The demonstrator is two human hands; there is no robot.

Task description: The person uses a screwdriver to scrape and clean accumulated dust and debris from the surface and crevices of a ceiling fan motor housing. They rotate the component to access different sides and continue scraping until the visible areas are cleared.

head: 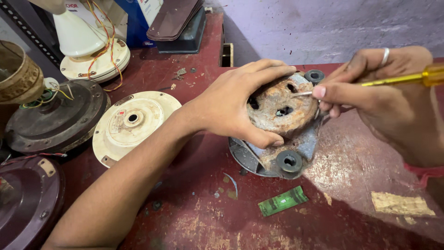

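rusted motor housing (pixel 282 109) sits on the red tabletop (pixel 351 171), right of centre, just in front of the lilac wall. left hand (pixel 236 104) comes in from the lower left on a bare, extended forearm; the palm lies over the left part of the housing, fingers spread along its upper rim and thumb pressed against its lower edge, clamping it in place. right hand (pixel 393 97) enters from the right, fingers closed around a yellow-handled screwdriver (pixel 397 79); the forefinger runs along the shaft, and the metal tip rests in the area of the holes on the housing face. a ring (pixel 385 56) sits on one finger of this hand. a small green rectangular label (pixel 283 201) lies flat on the tabletop just below the housing, and a tan strip of torn paper or tape (pixel 400 203) is stuck to the surface at lower right. a blue carton (pixel 136 23) stands at the back, with a dark box (pixel 185 34) beside it. the housing is a round disc, heavily rusted brown over grey metal, with several dark holes in its face; it sits on a grey base with black rubber bushings (pixel 289 161) at the near and far edges. a cream motor cover (pixel 132 122) with a small sticker lies to the left, well apart.
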